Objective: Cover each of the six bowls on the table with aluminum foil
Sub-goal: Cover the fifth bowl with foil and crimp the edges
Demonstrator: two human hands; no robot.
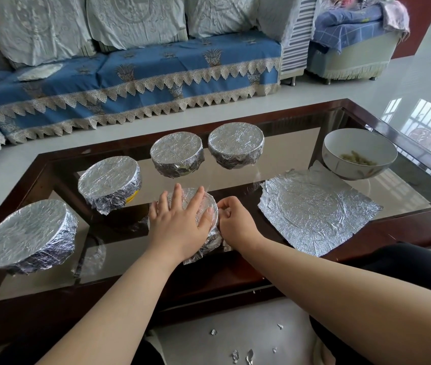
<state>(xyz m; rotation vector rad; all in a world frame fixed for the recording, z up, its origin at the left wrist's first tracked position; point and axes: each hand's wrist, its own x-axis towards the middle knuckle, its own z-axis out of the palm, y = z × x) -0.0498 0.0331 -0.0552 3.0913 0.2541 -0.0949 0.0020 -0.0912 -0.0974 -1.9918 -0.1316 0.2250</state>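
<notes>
Left hand (180, 219) lying flat, open, on fifth bowl (210, 206); right hand (235, 222) pinching its foil; loose foil sheet (317, 209), uncovered bowl (359, 154) sitting beyond, right hand nearer

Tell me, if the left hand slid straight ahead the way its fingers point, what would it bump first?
Probably the foil-covered bowl in the back row; the left hand points toward it, though depth is hard to judge.

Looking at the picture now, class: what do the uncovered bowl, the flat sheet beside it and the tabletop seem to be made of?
Uncovered bowl: probably glazed ceramic, being white, smooth and glossy.
Flat sheet: aluminium foil, silvery and finely crinkled, with a round crease pressed into it.
Tabletop: clear glass, see-through and reflective, set in a dark polished frame, seemingly wood.
</notes>
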